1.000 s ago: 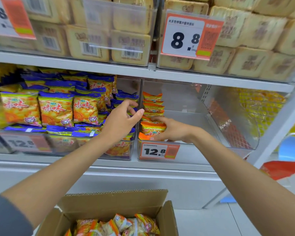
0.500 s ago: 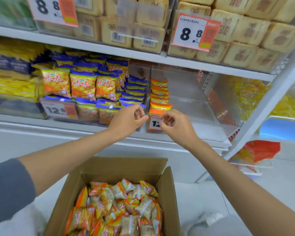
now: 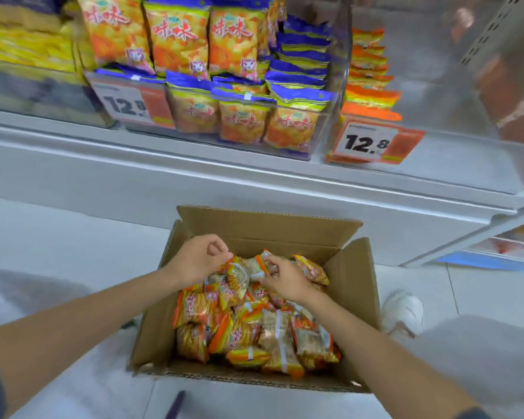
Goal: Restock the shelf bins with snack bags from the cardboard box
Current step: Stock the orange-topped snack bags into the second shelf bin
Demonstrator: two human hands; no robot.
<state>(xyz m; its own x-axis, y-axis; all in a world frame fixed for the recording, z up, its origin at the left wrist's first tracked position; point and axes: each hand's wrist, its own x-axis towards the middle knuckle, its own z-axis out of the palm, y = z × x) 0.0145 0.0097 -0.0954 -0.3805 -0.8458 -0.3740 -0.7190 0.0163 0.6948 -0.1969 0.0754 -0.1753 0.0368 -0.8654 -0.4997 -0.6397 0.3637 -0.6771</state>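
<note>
Snack bags (image 3: 254, 334): small sealed foil-look pouches, orange and yellow print, heaped loose and crosswise in an open cardboard box (image 3: 357, 297) that stands on the floor (image 3: 73, 237) below the shelf. Handling, as judged: light, soft-walled and air-puffed, the contents probably brittle, so not to be squeezed across the belly; the film looks slick, and the pile is likely to slide when one pouch is drawn from it. Best hold: the flat crimped seam at either end, or a loose span across the width, several at once if they can be squared together. Position relative to the hands: both reach into the far end of the box, above the top layer of the heap. Right hand (image 3: 285, 278): fingers curled round one upturned pouch (image 3: 256, 266), which is raised a little clear of its neighbours. Left hand (image 3: 198, 260): fingers curled in, fingertips at the orange edge of an adjoining pouch (image 3: 236, 275); whether it pinches that edge or merely touches it cannot be told. The two hands lie near each other, not touching. Destination: clear shelf bin (image 3: 436, 86) above and right of the box, marked by a price tag (image 3: 372, 143), holding only one short row of matching orange bags (image 3: 369, 86) against its left wall. Adjoining bin (image 3: 318, 140) to the left: blue-topped bags, full.
</note>
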